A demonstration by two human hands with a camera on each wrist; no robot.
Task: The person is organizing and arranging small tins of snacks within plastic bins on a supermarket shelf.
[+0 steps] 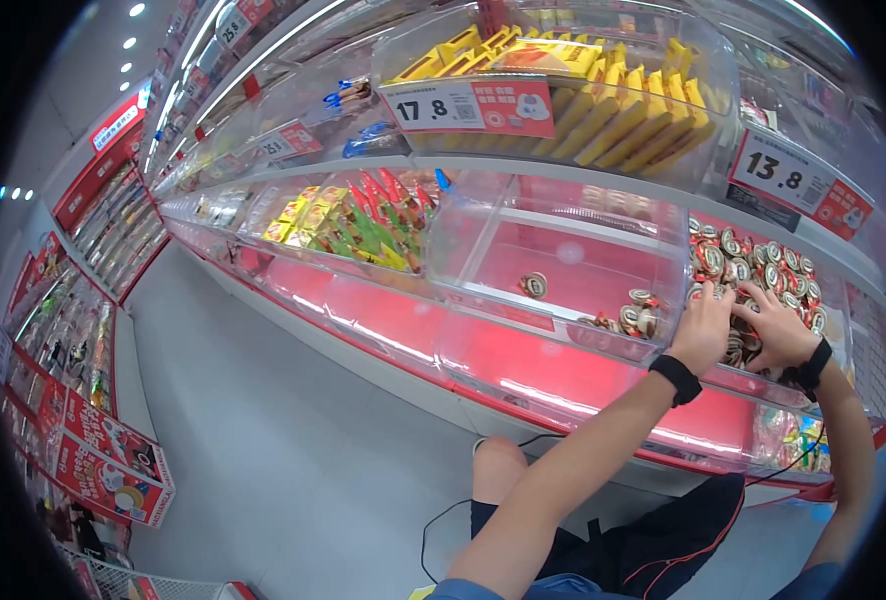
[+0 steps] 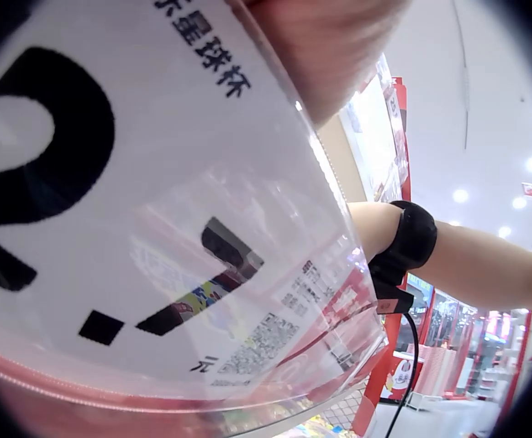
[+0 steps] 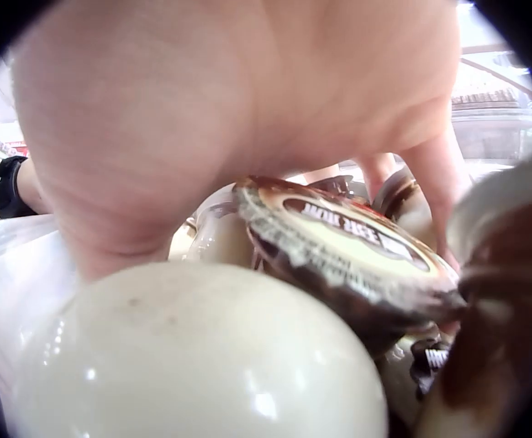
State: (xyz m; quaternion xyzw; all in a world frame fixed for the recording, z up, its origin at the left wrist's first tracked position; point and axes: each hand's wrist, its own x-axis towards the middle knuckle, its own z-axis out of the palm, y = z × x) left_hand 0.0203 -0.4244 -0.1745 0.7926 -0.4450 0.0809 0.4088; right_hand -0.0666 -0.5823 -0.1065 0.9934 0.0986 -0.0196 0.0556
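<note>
Many small round cups with brown and cream lids (image 1: 738, 268) fill a clear bin at the right. My left hand (image 1: 701, 330) lies over the bin's left part, fingers pointing into the pile. Beside it my right hand (image 1: 778, 332) rests on the cups with fingers spread. In the right wrist view, the right hand (image 3: 247, 119) arches over a lidded cup (image 3: 339, 237), fingers reaching down among the cups; no firm grip shows. The left wrist view has part of the left hand (image 2: 330, 46) above a large price label (image 2: 156, 173); its fingertips are hidden.
Left of the pile, a clear bin (image 1: 563, 325) holds several similar cups. Yellow packets (image 1: 643, 105) fill the shelf bin above, with price labels (image 1: 433, 108) on its front. A clear rim and the shelf's ledge (image 1: 583, 385) run below the hands. Grey floor (image 1: 293, 400) lies left.
</note>
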